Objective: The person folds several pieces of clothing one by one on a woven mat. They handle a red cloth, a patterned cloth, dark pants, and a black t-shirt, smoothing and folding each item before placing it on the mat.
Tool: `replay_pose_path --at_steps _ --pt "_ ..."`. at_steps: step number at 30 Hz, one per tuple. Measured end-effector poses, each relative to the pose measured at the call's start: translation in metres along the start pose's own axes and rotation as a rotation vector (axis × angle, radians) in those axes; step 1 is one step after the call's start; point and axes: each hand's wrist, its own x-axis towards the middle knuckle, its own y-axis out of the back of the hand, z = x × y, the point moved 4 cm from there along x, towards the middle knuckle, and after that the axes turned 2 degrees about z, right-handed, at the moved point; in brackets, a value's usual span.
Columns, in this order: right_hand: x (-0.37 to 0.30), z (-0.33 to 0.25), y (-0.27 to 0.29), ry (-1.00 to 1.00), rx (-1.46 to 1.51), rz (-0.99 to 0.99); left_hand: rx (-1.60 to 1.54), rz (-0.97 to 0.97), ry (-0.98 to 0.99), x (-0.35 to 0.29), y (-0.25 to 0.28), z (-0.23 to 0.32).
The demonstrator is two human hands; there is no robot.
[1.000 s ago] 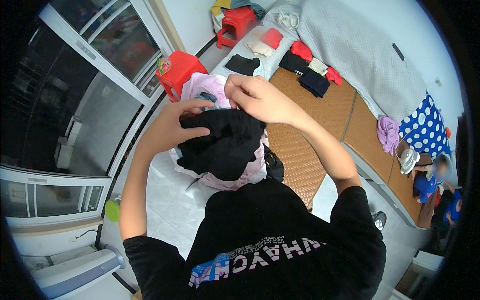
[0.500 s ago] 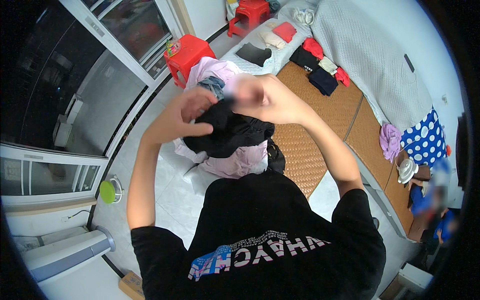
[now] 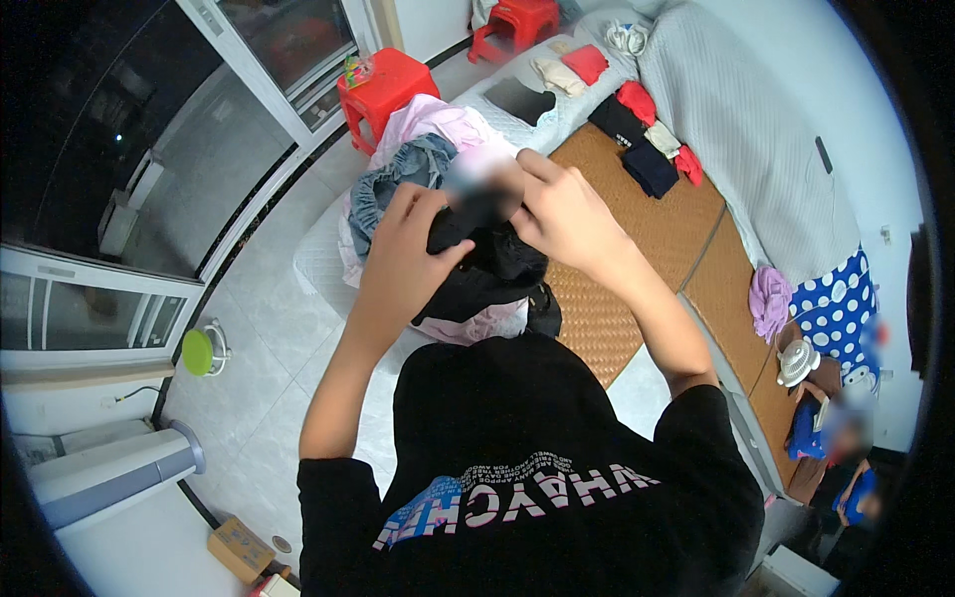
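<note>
Head view shows black cloth (image 3: 485, 283) near brown matting (image 3: 595, 323) (tiled floor (image 3: 267, 393) below).

**Materials and Surface Finishes**

The black cloth garment (image 3: 482, 283) is matt and creased; the blue gathered garment (image 3: 402, 171) resembles wrinkled denim. The red square plastic stool (image 3: 390, 78) is smooth and glossy, the tan panelled mat (image 3: 604, 333) coarsely woven, the pale-grey draped cover (image 3: 741, 119) quilted cloth, the pale floor tiles (image 3: 261, 373) smooth.

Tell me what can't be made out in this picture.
- Head view, black garment: its kind; bunched, partly behind the left hand.
- Head view, right hand: its grip; fingertips blurred.
- Head view, denim: its full shape; left hand covers part.
- Head view, far stool: upper edge cuts it off.
</note>
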Motion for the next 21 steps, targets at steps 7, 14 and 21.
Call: replay_pose_path --at_steps 7,14,21 --pt "-0.014 -0.011 0.008 -0.046 0.234 0.431 -0.289 0.158 0.096 -0.015 -0.026 -0.001" --pt "-0.019 0.000 0.009 -0.107 0.156 0.215 0.146 0.380 -0.068 -0.013 -0.017 0.002" --pt "-0.025 0.014 0.030 -0.183 0.071 0.076 0.402 0.258 0.088 -0.009 0.032 -0.019"
